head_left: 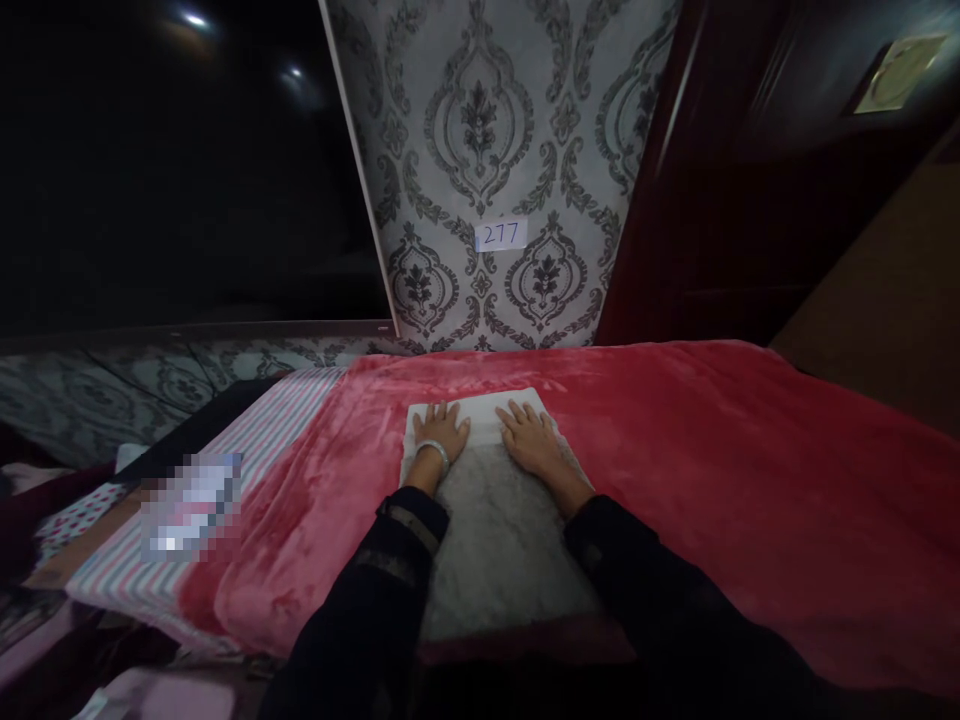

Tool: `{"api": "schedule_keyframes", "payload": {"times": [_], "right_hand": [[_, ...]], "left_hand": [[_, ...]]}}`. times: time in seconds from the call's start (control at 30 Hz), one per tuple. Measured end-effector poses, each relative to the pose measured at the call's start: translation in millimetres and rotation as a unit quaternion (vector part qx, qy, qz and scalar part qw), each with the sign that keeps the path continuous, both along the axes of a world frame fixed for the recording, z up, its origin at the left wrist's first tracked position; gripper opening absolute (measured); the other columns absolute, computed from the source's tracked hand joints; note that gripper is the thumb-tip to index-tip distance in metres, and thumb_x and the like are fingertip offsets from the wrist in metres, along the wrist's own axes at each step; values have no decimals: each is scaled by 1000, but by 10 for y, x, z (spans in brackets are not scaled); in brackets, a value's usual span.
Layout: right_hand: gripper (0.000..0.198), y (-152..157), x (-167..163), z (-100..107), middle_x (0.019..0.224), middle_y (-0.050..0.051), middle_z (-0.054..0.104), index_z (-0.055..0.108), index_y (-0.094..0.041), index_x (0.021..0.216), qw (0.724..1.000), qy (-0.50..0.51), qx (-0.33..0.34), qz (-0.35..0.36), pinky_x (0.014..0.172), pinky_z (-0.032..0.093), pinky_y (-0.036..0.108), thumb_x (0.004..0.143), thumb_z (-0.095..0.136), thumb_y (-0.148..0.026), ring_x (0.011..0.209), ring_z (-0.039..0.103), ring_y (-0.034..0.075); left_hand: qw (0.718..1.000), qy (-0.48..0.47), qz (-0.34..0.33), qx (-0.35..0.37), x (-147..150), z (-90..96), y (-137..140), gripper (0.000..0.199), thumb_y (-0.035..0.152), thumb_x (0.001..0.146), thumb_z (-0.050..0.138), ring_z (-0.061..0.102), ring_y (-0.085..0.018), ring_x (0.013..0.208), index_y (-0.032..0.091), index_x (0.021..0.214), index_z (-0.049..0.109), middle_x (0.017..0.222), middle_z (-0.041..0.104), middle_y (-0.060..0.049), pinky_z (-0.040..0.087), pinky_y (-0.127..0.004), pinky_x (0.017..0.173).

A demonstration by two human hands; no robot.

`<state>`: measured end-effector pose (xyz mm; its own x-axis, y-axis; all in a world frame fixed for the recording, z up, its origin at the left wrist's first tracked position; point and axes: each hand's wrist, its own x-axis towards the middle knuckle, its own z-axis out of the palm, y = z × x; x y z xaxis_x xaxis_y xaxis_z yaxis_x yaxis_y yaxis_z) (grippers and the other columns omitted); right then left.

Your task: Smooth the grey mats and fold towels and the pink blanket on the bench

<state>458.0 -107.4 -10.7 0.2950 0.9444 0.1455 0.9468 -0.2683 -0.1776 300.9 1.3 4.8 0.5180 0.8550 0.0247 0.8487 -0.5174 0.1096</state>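
A light grey, plush-looking cloth [510,540] lies flat on a red blanket [720,480]. Its far end shows a paler white band [480,408]. My left hand [441,432], with a bracelet on the wrist, rests palm down near the far left corner of the cloth, fingers spread. Near the far right corner my right hand [529,437] lies flat too, its fingers apart. Both hands touch the cloth around the edge of the white band. Dark sleeves cover my forearms and hide part of the cloth's sides.
A striped sheet [285,410] shows left of the blanket, with a blurred-out object [193,508] on it. A large dark screen [187,170] stands at the back left. Behind is patterned wallpaper [480,130] with a paper label [501,235] reading 277. A dark red door [720,200] is at right.
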Motion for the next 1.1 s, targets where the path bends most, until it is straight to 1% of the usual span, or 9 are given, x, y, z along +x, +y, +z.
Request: {"api": "schedule_keyframes", "payload": {"times": [0.13,0.3,0.43,0.53,0.67,0.8,0.93,1.03,1.1], "right_hand": [[57,56,136,74,169,2,22,34,-32,161,998,25,-45,19,122,22,60,104,30,-37,155,20,31],[59,159,322,107,170,0,19,31,-31,162,993,79,-72,-52,121,24,58,106,26,-46,156,15,30],[58,197,395,52,169,3,21,34,-26,161,992,75,-56,-79,121,25,53,106,25,-42,153,24,29],[58,205,411,3,169,4,21,35,-24,160,992,94,-42,-80,121,24,54,105,27,-41,153,23,31],[57,234,424,-42,169,6,22,39,-24,159,987,142,-13,-76,123,18,56,104,34,-40,154,21,32],[56,244,489,-40,168,7,23,42,-23,157,980,189,5,-64,124,12,58,103,37,-35,155,18,32],[60,49,635,-54,167,10,28,43,-19,156,968,247,23,-25,126,16,48,101,43,-44,154,23,27],[73,-298,713,-159,164,11,33,35,-20,159,937,341,81,0,125,23,45,96,48,-54,152,29,25],[77,-606,718,-269,163,10,37,34,-23,159,874,464,144,11,124,27,47,92,53,-54,150,34,26]], "left_hand": [[1000,-5,8,0,-47,34,13,66,52,100,26,24,-33,155,23,158,38,167,31,-10,17,-62,124],[999,-6,33,-6,-24,54,-4,69,54,99,28,24,-33,155,20,159,37,167,31,-13,16,-60,125],[996,-21,81,-2,-111,41,58,70,53,99,28,24,-34,155,15,156,41,165,33,-17,22,-61,123],[995,-30,94,-6,-239,15,114,69,51,99,28,23,-36,155,14,156,41,166,33,-15,26,-63,121],[993,-41,110,-7,-446,-21,115,64,47,100,28,22,-38,155,20,157,41,168,28,-9,23,-65,122],[992,-48,112,-30,-675,-32,16,62,44,101,26,21,-35,156,24,159,38,168,28,-7,18,-62,124],[991,-85,94,-41,-872,-53,-85,61,39,101,30,21,-34,156,23,159,36,166,33,-8,15,-61,125],[985,-142,81,-49,-986,-125,-139,61,36,98,41,23,-33,155,18,156,42,164,38,-12,14,-58,126],[974,-204,69,-67,-1060,-210,-197,61,35,94,50,27,-33,154,15,152,48,161,41,-16,16,-54,126]]}}
